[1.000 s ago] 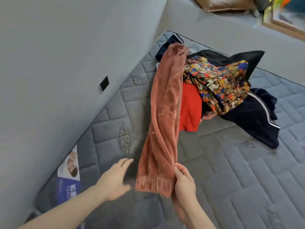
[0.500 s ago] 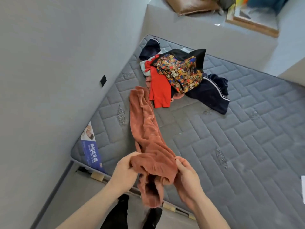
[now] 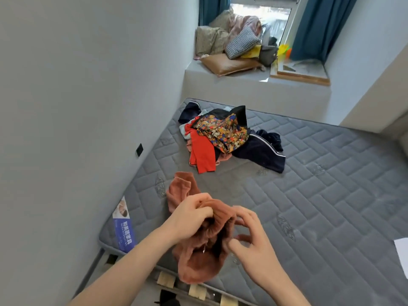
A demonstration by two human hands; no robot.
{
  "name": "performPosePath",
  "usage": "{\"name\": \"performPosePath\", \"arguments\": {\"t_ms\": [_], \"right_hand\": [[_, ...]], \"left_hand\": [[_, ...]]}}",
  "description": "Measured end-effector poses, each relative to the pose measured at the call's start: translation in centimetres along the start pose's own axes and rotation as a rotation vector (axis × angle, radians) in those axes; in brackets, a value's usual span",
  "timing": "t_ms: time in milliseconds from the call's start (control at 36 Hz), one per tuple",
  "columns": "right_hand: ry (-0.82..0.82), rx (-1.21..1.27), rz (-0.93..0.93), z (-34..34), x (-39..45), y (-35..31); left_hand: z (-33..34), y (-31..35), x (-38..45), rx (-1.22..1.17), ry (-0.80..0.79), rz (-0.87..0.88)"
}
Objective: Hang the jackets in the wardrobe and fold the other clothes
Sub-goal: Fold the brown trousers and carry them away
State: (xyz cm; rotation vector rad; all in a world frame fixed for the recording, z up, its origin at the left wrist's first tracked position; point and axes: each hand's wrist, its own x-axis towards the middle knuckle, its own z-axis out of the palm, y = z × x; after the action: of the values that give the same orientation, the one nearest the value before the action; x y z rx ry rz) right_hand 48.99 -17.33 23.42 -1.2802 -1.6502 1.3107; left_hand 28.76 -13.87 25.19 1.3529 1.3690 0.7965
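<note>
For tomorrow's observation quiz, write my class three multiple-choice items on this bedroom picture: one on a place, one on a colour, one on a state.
1. Where does the clothes pile lie?
A. on the mattress, near the wall
B. on the window ledge
C. on the floor

2. What colour is the garment in the hands?
A. navy
B. rust brown
C. white

3. What are the hands doing?
A. both hang idle
B. only the right holds cloth
C. both grip the garment

Answers:
1. A: the pile sits on the grey mattress, toward its far corner by the wall.
2. B: the fuzzy cloth is rust brown, unlike the navy piece in the pile.
3. C: the left hand and right hand both curl their fingers into its bunched edge.
</note>
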Motion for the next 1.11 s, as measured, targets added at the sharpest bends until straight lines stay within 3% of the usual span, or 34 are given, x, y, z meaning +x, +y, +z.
{"name": "performPosePath", "arguments": {"t_ms": [167,306,361,417,556,806,944,1000,1111], "right_hand": [[0.009,-0.124,-0.057,-1.5,1.0,-0.2],[0.09,0.12,0.114,-2.6,1.9,-1.0],[0.125,0.271,0.184,-2.7,2.2,-1.3],[0.157,0.394,0.227,-2.7,2.4,-1.5],[0.185,0.701,0.234,-2.7,2.6,-3.0],[0.345,0.847,0.133,-5.7,2.4,-4.1],[0.471,0.903,0.109,-7.2,1.8,-3.5],[0.484,0.94,0.121,-7.1,1.7,-3.4],[0.494,1.056,0.17,-6.9,1.6,-3.0]], "left_hand": [[1.0,0.9,-0.7,0.113,-0.016,0.052],[1.4,-0.8,-1.5,0.153,0.345,-0.024],[1.7,-1.4,-2.3,0.149,0.396,-0.111],[2.4,-2.6,-3.3,0.138,0.309,-0.185],[6.6,-5.9,-5.0,0.216,-0.081,-0.314],[10.3,-8.0,-2.3,0.204,0.044,-0.339],[11.8,-5.9,0.0,-0.18,-0.133,-0.339],[13.1,-5.2,0.7,-0.118,-0.189,-0.308],[15.1,-4.8,1.6,0.199,-0.003,-0.248]]}}
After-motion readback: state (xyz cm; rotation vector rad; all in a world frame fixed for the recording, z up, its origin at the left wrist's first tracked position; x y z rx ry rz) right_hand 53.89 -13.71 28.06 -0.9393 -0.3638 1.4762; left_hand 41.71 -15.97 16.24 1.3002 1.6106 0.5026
